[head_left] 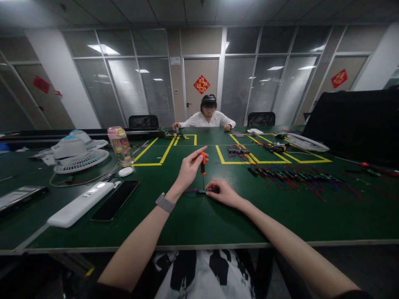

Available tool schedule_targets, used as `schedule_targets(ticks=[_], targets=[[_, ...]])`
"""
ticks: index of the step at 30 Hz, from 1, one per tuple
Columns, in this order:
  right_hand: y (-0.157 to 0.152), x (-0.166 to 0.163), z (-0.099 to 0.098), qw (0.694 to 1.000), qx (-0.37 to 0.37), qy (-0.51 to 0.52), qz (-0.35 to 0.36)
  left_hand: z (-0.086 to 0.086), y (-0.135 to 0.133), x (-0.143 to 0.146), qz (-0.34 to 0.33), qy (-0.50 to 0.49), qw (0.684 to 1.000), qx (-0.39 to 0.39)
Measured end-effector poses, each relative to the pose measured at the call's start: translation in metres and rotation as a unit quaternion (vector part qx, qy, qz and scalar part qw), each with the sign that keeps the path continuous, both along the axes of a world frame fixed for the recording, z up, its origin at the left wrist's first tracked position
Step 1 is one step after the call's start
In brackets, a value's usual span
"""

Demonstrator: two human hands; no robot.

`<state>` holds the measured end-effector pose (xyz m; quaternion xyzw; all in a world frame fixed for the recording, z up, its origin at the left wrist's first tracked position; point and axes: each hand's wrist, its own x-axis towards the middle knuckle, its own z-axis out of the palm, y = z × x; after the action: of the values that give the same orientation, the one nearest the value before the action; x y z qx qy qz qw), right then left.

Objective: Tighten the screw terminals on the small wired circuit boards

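Note:
My left hand (189, 167) is closed around the orange and black handle of a screwdriver (203, 165), its index finger stretched out over the top. The screwdriver stands upright, with the tip of its thin shaft down at a small green circuit board (202, 192). Red and blue wires run off the board's left end on the green table. My right hand (223, 192) rests low at the board's right end, its thumb and fingers pinched on it. Whether the tip sits in a screw is too small to tell.
Several wired circuit boards (296, 174) lie in a row to the right, with a smaller bunch (238, 153) behind. A black phone (116, 200), white power strip (81, 204), bottle (121, 146) and white fan (72, 153) stand left. Across the green table (237, 232) sits a person (207, 118).

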<state>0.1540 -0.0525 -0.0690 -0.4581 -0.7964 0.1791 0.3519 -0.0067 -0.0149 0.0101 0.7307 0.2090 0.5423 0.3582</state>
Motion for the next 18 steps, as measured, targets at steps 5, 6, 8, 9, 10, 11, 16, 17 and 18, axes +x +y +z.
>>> schedule_targets(ticks=[5,6,8,9,10,11,16,17,18], targets=[[0.0003,0.0006,-0.0006,1.0,0.003,-0.003,0.0,0.0005,-0.0002,-0.0004,0.063,0.0,0.998,0.032],[0.0003,0.0008,-0.0007,1.0,0.004,-0.003,0.001,0.0009,0.0001,-0.0006,0.033,-0.003,0.999,0.016],[0.0005,0.0011,-0.0009,1.0,0.007,-0.004,0.001,0.0012,0.0006,-0.0008,-0.02,-0.006,1.0,-0.015],[0.0005,0.0012,-0.001,1.0,0.007,-0.005,0.002,0.0011,0.0008,-0.0008,-0.021,-0.005,1.0,-0.017],[0.0006,0.0011,-0.0011,1.0,0.006,-0.005,0.002,0.0009,0.0009,-0.0008,-0.004,-0.004,1.0,-0.007],[0.0007,0.001,-0.0012,1.0,0.005,-0.004,0.001,0.0006,0.0009,-0.0007,0.025,-0.001,1.0,0.011],[0.0011,0.0006,-0.0018,1.0,0.002,0.001,0.001,-0.0011,0.0027,-0.0001,0.013,-0.004,0.999,0.033],[0.0011,0.0007,-0.002,1.0,0.002,0.002,0.003,-0.0015,0.003,0.0,-0.02,-0.005,1.0,0.015],[0.0011,0.0008,-0.0021,1.0,0.001,0.004,0.003,-0.0018,0.0029,0.0002,-0.038,-0.007,0.999,0.001]])
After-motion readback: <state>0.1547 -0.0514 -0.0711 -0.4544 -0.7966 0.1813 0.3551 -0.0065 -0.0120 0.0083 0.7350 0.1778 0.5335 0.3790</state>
